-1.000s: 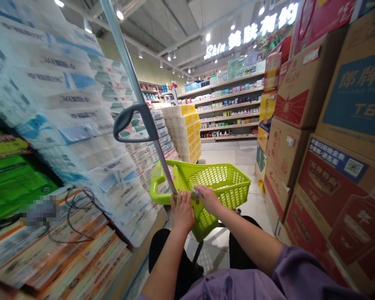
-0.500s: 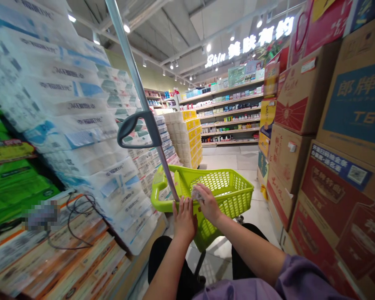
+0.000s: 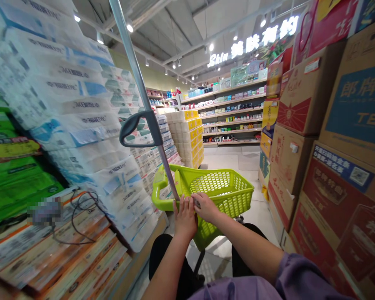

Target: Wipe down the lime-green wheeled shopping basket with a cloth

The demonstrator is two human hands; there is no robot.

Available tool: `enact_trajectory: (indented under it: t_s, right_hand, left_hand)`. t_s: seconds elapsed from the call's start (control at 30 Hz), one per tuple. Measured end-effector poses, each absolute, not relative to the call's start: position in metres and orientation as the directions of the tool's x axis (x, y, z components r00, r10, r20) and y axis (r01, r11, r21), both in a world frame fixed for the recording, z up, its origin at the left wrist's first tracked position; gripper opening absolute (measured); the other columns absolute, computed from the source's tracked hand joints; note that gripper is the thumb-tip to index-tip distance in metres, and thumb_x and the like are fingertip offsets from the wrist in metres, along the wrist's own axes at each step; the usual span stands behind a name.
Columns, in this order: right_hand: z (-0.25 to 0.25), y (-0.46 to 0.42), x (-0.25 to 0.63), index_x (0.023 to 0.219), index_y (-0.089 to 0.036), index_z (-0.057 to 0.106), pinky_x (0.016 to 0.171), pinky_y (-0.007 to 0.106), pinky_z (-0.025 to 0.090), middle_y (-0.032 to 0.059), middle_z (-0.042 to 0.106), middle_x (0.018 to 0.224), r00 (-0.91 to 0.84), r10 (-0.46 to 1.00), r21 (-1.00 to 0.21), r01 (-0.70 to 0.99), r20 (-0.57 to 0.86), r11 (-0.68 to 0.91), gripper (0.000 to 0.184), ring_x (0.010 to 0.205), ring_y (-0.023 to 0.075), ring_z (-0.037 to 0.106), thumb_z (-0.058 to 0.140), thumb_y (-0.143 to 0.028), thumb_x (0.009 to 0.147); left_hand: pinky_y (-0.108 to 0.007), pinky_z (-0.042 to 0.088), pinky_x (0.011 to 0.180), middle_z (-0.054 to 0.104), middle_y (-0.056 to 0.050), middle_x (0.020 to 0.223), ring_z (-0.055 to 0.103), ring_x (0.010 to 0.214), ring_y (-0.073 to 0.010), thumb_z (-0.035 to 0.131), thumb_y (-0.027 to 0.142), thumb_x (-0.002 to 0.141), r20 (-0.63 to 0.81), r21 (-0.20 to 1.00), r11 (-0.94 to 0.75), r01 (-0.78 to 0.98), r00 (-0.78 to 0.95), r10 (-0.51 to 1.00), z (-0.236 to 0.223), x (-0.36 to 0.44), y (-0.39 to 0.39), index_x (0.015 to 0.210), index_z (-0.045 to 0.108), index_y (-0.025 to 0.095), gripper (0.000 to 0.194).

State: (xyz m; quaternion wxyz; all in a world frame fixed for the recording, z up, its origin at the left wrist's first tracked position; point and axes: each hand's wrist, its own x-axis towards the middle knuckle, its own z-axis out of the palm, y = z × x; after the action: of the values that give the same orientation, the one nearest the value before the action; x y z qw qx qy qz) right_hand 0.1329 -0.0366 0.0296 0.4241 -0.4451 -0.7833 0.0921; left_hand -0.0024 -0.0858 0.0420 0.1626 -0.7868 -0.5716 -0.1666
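Green basket (image 3: 204, 234) seems lt. & stiff, best held at rim (image 3: 234, 193); L grip (image 3: 185, 218) lies flat, R grip (image 3: 206, 208) part-curled, contents unclear.

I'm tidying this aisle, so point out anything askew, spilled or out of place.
The cable looks out of place: it lies in loose loops over the stacked packs at lower left, beside a pixelated grey thing I can't identify. The cart shows no visible damage, and I see no spill.

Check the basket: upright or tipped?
Upright: the basket has its open top facing up and a wheel beneath; the left hand lies at its near rim.
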Motion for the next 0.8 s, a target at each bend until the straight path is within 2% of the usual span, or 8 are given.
enact_trajectory:
  t_s: [0.07, 0.13, 0.33, 0.47, 0.53, 0.67, 0.8]
  right_hand:
    - [0.025, -0.034, 0.148, 0.105, -0.021, 0.066, 0.086, 0.031, 0.045, 0.0064, 0.064, 0.098, -0.252, 0.792, -0.517, 0.641, 0.557, 0.568, 0.022, 0.093, 0.0186, 0.058, 0.051, -0.022, 0.089]
    - [0.017, -0.030, 0.171, 0.100, -0.020, 0.068, 0.083, 0.030, 0.044, 0.0063, 0.064, 0.093, -0.232, 0.823, -0.508, 0.691, 0.519, 0.515, 0.023, 0.089, 0.0184, 0.059, 0.047, -0.027, 0.093]
    - [0.015, -0.023, 0.197, 0.094, -0.023, 0.071, 0.077, 0.027, 0.043, 0.0050, 0.066, 0.091, -0.161, 0.918, -0.470, 0.819, 0.362, 0.329, 0.017, 0.088, 0.0186, 0.059, 0.056, -0.029, 0.088]
    - [0.012, -0.028, 0.177, 0.118, -0.020, 0.062, 0.086, 0.031, 0.043, 0.0094, 0.066, 0.107, -0.169, 0.874, -0.462, 0.794, 0.456, 0.395, 0.030, 0.099, 0.0215, 0.059, 0.050, -0.030, 0.092]
    - [0.006, -0.032, 0.175, 0.123, -0.018, 0.057, 0.091, 0.033, 0.042, 0.0112, 0.064, 0.114, -0.160, 0.847, -0.476, 0.767, 0.507, 0.430, 0.034, 0.104, 0.0222, 0.058, 0.049, -0.031, 0.093]
    - [-0.003, -0.039, 0.196, 0.110, -0.021, 0.062, 0.089, 0.032, 0.040, 0.0081, 0.067, 0.110, -0.171, 0.852, -0.455, 0.784, 0.495, 0.422, 0.022, 0.101, 0.0212, 0.059, 0.049, -0.027, 0.093]
    - [0.002, -0.043, 0.209, 0.095, -0.021, 0.064, 0.087, 0.036, 0.036, 0.0075, 0.069, 0.096, -0.063, 0.909, -0.372, 0.899, 0.413, 0.231, 0.017, 0.094, 0.0234, 0.059, 0.050, -0.031, 0.092]
  left_hand:
    - [-0.055, 0.003, 0.118, 0.045, -0.011, 0.145, 0.024, 0.142, -0.0293, 0.047, 0.030, 0.086, 0.451, -0.070, -0.296, 0.953, 0.295, 0.842, 0.041, -0.005, -0.086, 0.140, 0.041, 0.015, 0.057]
    - [-0.055, 0.004, 0.118, 0.044, -0.010, 0.146, 0.023, 0.143, -0.0285, 0.046, 0.031, 0.087, 0.459, -0.078, -0.299, 0.951, 0.301, 0.836, 0.039, -0.008, -0.087, 0.141, 0.040, 0.016, 0.057]
    - [-0.056, 0.004, 0.118, 0.043, -0.010, 0.147, 0.023, 0.143, -0.0289, 0.047, 0.031, 0.085, 0.479, -0.102, -0.316, 0.943, 0.325, 0.815, 0.031, -0.011, -0.084, 0.142, 0.039, 0.018, 0.059]
    - [-0.057, 0.003, 0.118, 0.045, -0.010, 0.146, 0.024, 0.142, -0.0291, 0.048, 0.030, 0.084, 0.478, -0.090, -0.306, 0.948, 0.311, 0.822, 0.033, -0.013, -0.082, 0.140, 0.042, 0.018, 0.058]
    - [-0.056, 0.003, 0.118, 0.046, -0.009, 0.144, 0.026, 0.142, -0.0286, 0.049, 0.029, 0.083, 0.488, -0.086, -0.299, 0.950, 0.302, 0.819, 0.035, -0.018, -0.081, 0.139, 0.044, 0.018, 0.056]
    - [-0.054, 0.003, 0.119, 0.049, -0.007, 0.143, 0.027, 0.142, -0.0256, 0.049, 0.025, 0.084, 0.512, -0.095, -0.311, 0.946, 0.314, 0.800, 0.038, -0.034, -0.076, 0.137, 0.046, 0.021, 0.053]
    - [-0.052, 0.006, 0.120, 0.048, -0.007, 0.143, 0.025, 0.143, -0.0257, 0.049, 0.022, 0.084, 0.534, -0.122, -0.301, 0.946, 0.318, 0.784, 0.037, -0.041, -0.071, 0.136, 0.047, 0.020, 0.052]
